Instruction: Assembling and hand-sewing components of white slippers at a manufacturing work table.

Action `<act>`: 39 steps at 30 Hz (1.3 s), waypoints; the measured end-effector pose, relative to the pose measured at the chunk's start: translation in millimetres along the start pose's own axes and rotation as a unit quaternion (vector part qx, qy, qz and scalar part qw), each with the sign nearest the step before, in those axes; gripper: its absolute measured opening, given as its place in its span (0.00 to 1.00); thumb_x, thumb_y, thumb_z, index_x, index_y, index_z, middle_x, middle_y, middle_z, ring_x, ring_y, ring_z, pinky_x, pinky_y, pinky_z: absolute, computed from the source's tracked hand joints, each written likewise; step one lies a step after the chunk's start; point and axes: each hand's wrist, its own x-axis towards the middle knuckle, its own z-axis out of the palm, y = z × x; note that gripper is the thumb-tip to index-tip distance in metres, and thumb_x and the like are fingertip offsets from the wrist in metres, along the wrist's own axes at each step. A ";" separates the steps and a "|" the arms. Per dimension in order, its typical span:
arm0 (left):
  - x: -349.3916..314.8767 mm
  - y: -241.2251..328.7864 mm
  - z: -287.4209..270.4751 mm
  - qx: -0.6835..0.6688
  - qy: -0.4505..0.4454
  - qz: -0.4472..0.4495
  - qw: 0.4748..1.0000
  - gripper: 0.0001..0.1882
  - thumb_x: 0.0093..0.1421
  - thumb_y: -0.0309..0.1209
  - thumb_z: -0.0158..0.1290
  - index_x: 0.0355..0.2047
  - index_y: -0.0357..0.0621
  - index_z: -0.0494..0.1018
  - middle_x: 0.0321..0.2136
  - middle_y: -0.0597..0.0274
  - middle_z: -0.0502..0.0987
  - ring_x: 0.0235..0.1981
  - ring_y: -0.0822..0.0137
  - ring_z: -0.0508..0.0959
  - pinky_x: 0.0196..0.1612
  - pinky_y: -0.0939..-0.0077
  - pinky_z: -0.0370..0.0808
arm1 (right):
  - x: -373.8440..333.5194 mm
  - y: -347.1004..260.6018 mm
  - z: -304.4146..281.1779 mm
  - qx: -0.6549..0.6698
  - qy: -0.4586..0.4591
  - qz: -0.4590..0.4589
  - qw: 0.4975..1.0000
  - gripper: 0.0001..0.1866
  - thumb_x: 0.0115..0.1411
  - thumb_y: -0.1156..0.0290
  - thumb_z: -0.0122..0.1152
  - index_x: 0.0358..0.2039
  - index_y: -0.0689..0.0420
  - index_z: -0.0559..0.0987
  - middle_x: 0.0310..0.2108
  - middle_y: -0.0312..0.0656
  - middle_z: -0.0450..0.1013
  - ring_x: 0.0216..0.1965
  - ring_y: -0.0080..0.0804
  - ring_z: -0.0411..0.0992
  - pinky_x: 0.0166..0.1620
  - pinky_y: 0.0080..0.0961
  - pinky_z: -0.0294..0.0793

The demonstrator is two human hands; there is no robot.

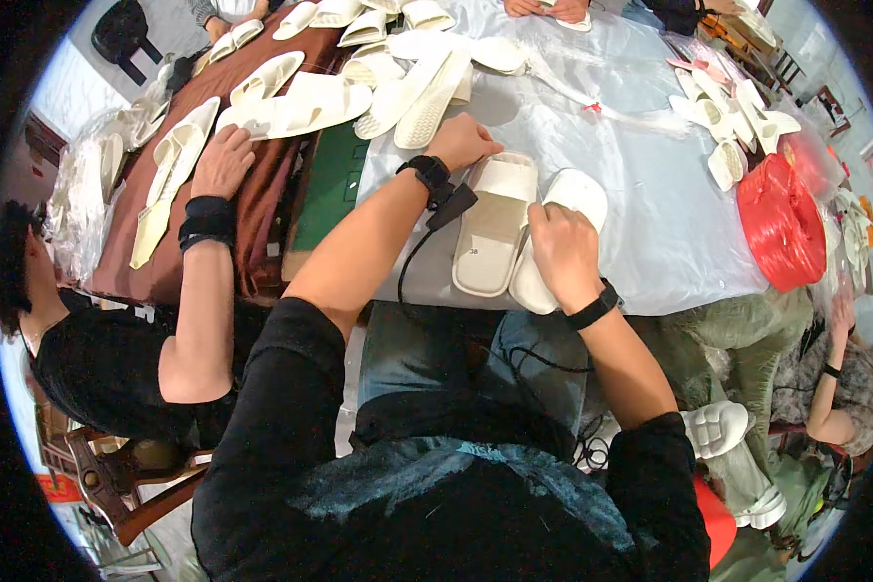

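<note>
On the bench (660, 233), the right hand (565, 247) grips a white slipper (577, 194); the left hand (463, 143) curls near a beige-soled slipper (481, 254), its pinch unclear.

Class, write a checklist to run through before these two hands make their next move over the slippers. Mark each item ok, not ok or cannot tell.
1. Left slipper lying insole up: ok.
2. Right hand on the right slipper: ok.
3. Slippers level with each other: not ok; the right one sits nearer the person.
4. Left hand gripping something: cannot tell; it is by the left slipper's toe end.
5. Black cable off the slippers: ok, it hangs to their left.
</note>
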 end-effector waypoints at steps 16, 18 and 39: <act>2.0 31.7 3.6 -0.023 0.048 0.027 0.998 0.11 0.47 0.34 0.59 0.27 0.39 0.82 0.24 0.51 0.81 0.26 0.57 0.81 0.36 0.70 0.77 | -6.7 13.0 0.9 0.033 0.031 -0.016 0.999 0.03 0.47 0.75 0.55 0.25 0.56 0.73 0.23 0.42 0.71 0.29 0.37 0.74 0.34 0.32 0.71; -0.1 45.8 -3.2 -0.030 0.021 0.054 0.998 0.12 0.49 0.34 0.59 0.29 0.37 0.81 0.24 0.53 0.81 0.26 0.62 0.81 0.35 0.71 0.77 | -8.5 15.3 1.2 0.042 0.039 -0.020 0.998 0.03 0.47 0.75 0.55 0.25 0.56 0.73 0.23 0.41 0.72 0.30 0.37 0.73 0.34 0.31 0.72; 62.5 146.4 94.4 0.187 -0.287 0.296 0.892 0.08 0.42 0.31 0.62 0.21 0.40 0.80 0.20 0.57 0.80 0.22 0.65 0.78 0.28 0.69 0.74 | -11.1 27.9 17.3 0.068 0.087 -0.030 0.993 0.12 0.50 0.76 0.57 0.36 0.57 0.79 0.32 0.41 0.75 0.36 0.38 0.74 0.39 0.32 0.75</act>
